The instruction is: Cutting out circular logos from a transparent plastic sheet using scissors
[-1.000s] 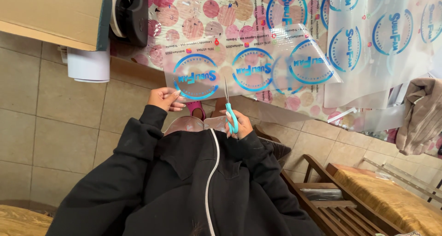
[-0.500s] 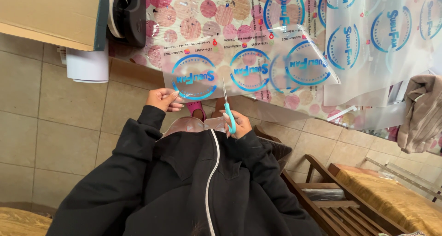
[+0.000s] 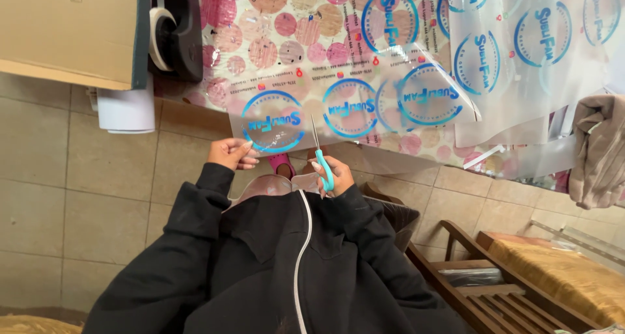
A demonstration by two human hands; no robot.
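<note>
Cutting upward between two blue circles, the right hand point(image 3: 332, 174) grips turquoise scissors point(image 3: 320, 158) while the left hand point(image 3: 231, 153) pinches the clear printed film strip point(image 3: 355, 103) (blades barely into its near edge, most uncut).

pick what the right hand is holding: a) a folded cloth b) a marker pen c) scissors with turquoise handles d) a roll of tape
c: the right hand grips scissors with turquoise handles, blades pointing into the clear printed sheet, whose near edge the left hand pinches.
</note>
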